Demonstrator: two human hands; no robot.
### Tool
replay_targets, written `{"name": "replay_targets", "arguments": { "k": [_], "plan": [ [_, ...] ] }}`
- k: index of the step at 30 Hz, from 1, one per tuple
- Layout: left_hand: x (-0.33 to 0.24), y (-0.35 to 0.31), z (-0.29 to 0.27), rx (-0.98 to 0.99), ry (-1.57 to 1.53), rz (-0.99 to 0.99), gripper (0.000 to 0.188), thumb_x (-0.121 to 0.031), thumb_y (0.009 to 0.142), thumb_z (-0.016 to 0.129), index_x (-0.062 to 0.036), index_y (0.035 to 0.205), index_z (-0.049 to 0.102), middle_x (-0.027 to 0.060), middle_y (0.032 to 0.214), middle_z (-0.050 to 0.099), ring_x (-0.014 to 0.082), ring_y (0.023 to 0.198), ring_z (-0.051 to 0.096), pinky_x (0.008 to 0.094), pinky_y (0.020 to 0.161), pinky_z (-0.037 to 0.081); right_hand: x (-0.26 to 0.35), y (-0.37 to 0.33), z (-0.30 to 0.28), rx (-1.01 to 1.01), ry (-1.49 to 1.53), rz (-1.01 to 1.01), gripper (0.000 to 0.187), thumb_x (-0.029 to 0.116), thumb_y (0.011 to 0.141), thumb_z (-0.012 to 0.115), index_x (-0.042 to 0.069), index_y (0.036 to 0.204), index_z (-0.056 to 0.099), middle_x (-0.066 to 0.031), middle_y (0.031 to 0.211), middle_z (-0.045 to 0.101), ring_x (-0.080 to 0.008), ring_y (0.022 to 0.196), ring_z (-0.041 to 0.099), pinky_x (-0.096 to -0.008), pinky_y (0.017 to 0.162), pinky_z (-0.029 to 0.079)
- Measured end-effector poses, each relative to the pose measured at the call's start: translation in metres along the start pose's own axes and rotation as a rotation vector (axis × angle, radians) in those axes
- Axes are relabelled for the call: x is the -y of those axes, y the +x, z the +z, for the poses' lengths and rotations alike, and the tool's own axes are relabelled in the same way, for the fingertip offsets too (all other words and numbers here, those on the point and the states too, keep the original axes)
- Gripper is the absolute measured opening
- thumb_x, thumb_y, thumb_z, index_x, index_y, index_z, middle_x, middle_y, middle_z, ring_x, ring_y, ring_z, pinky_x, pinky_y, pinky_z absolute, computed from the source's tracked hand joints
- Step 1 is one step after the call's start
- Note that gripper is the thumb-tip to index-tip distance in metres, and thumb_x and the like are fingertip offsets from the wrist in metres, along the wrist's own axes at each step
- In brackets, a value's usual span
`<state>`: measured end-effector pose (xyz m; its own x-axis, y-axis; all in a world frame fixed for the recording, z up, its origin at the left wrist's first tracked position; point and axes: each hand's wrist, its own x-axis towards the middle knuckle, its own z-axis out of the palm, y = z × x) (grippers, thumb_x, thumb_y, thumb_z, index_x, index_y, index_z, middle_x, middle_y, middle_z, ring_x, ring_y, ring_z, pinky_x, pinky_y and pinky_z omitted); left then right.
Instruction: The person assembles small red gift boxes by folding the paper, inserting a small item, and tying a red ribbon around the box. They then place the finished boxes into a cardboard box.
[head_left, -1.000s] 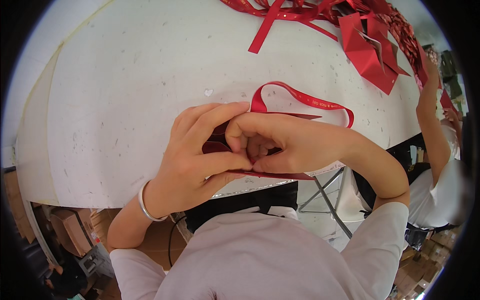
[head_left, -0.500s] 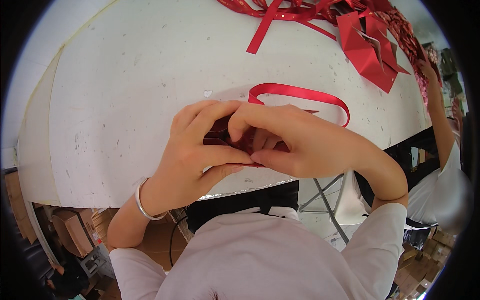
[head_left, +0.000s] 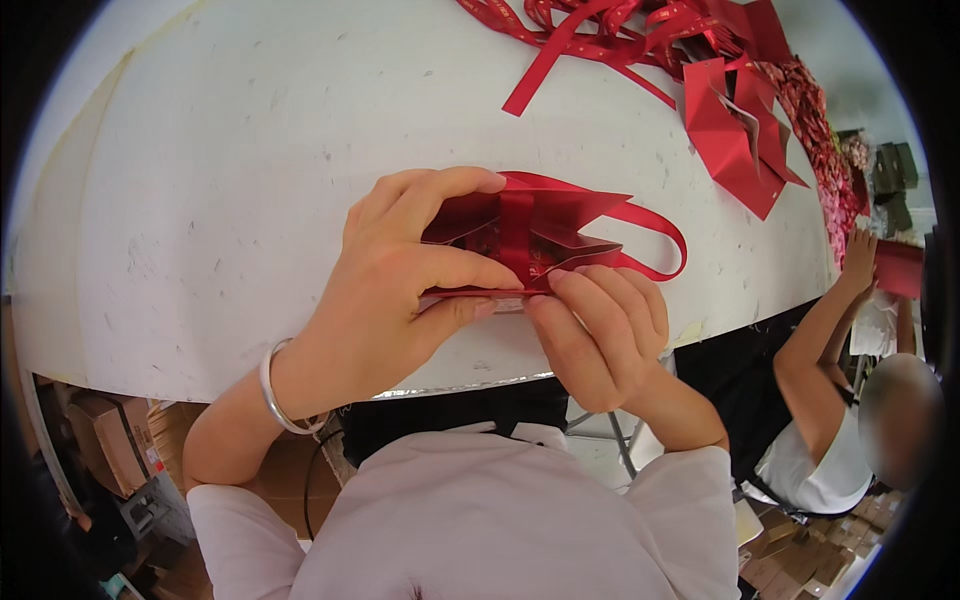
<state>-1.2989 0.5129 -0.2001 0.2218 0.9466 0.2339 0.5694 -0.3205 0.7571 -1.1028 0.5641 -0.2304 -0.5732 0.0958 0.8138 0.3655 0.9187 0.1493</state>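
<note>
Between my hands is a small red paper gift bag [head_left: 572,207], its mouth spread apart toward me. A red ribbon [head_left: 515,228] runs down across the inside of the bag, and a loop of ribbon [head_left: 668,245] sticks out past its right side. My left hand [head_left: 385,262] grips the bag's left end, with fingers on the far wall and thumb and forefinger pinching the near edge. On the right part of that near edge, my right hand [head_left: 605,330] is closed, thumb and fingertips pinching the rim. What lies deep inside the bag is hard to make out.
Red ribbons [head_left: 590,45] lie tangled at the far side of the white table [head_left: 250,150]. To their right are a folded red paper bag [head_left: 725,135] and a heap of red items [head_left: 800,115]. A co-worker [head_left: 825,400] sits at the right. Cardboard boxes [head_left: 110,440] stand below left.
My right hand has drawn out of the bag's mouth and moved to its near edge, so the inside and the ribbon now show. The left hand keeps its grip. The co-worker's arms have shifted.
</note>
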Motion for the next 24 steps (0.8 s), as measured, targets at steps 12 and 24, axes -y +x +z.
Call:
{"name": "replay_targets", "arguments": {
  "k": [12,24],
  "plan": [
    [-0.004,0.0,0.004,-0.028,0.048,-0.02,0.023,0.0,0.065,0.071,-0.0095,0.086,0.069,0.0105,0.13,0.044,0.0289,0.119,0.036,0.0377,0.098,0.034,0.012,-0.016,0.012,-0.031,0.22,0.308,0.022,-0.004,0.061,0.068,-0.001,0.083,0.064,-0.0148,0.09,0.063,-0.0282,0.079,0.061,-0.05,0.092,0.042],
    [-0.008,0.004,0.005,0.002,0.097,0.002,0.022,0.001,0.064,0.072,-0.0102,0.083,0.068,0.0117,0.129,0.042,0.0297,0.118,0.038,0.0384,0.099,0.029,0.016,-0.014,0.004,0.057,0.446,0.465,0.019,-0.005,0.066,0.068,-0.002,0.083,0.061,-0.0154,0.094,0.062,-0.0301,0.087,0.061,-0.0528,0.106,0.023]
  ]
}}
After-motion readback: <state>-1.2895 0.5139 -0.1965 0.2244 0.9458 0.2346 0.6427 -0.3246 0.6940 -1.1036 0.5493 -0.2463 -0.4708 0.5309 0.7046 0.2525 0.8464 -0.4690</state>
